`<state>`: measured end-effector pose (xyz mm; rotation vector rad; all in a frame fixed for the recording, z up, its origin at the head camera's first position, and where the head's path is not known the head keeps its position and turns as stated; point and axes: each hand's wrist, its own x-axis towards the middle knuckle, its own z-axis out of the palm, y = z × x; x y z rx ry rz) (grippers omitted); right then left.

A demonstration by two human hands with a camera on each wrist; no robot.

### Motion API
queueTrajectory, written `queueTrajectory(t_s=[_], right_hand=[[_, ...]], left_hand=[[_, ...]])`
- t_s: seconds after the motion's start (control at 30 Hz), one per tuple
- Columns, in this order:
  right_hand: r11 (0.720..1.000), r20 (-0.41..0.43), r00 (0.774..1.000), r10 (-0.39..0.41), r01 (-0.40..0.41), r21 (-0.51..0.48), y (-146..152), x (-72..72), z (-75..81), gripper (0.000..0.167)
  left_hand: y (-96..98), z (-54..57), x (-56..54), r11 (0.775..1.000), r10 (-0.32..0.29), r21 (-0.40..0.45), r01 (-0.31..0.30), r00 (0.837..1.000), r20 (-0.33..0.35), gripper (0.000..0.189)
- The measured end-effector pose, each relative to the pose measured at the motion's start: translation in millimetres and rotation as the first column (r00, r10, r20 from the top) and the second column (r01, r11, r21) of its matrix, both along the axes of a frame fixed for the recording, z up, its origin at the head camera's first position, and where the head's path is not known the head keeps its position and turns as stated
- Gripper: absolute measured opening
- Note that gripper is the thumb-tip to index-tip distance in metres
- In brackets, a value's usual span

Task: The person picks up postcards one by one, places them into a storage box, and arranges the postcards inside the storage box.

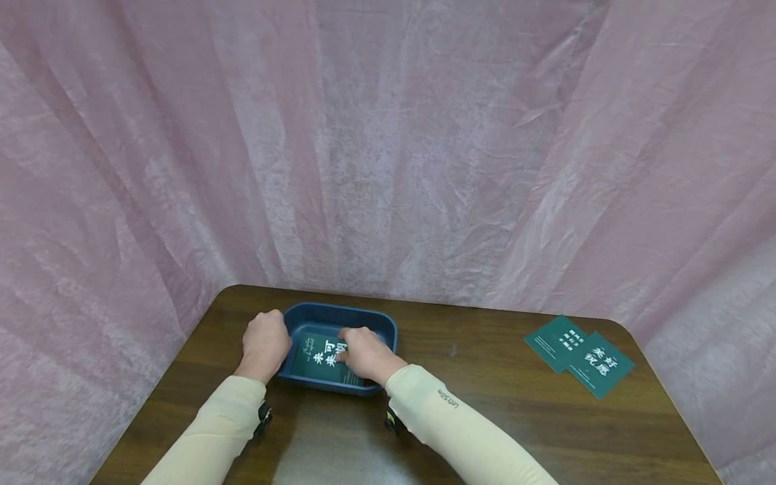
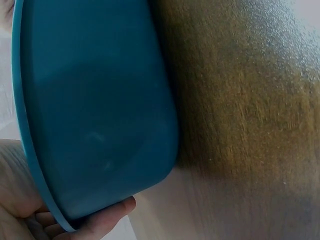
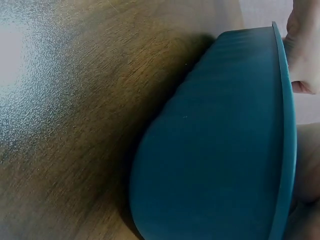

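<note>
My left hand (image 1: 265, 342) grips the left rim of a blue plastic bin (image 1: 345, 311). In the left wrist view, its thumb (image 2: 107, 220) presses along the outer wall below the rim. My right hand (image 1: 366, 353) reaches over the bin's right side. Its thumb and forefinger lie apart over a dark green card (image 1: 309, 360) with white lettering inside the bin. Part of the card shows between them; the other fingers are hidden, so I cannot tell whether they hold it. In the right wrist view, the bin's wall (image 3: 215, 145) blocks most of this hand.
Two more green cards overlap at the right of the brown wooden table (image 1: 467, 377): a rear card (image 1: 554, 343) and a front card (image 1: 600, 365). Pink curtains (image 1: 388, 148) hang behind the table and along its sides. A small red patch (image 1: 367, 382) shows under the right hand.
</note>
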<state>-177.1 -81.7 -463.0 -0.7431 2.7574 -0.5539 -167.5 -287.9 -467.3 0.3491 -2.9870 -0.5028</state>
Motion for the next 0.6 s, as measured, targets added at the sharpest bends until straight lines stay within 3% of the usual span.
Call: queueTrajectory(t_s=[0.27, 0.6], right_hand=[[0.998, -0.063, 0.998, 0.030, -0.027, 0.048, 1.0, -1.4, -0.6, 0.036], [0.995, -0.122, 0.991, 0.061, -0.050, 0.091, 2.4, 0.3, -0.5, 0.038]], left_hand=[[-0.5, 0.1, -1.7, 1.000, 0.003, -0.008, -0.002, 1.000, 0.025, 0.020], [-0.5, -1.8, 0.1, 1.000, -0.005, -0.021, 0.005, 1.000, -0.013, 0.021]])
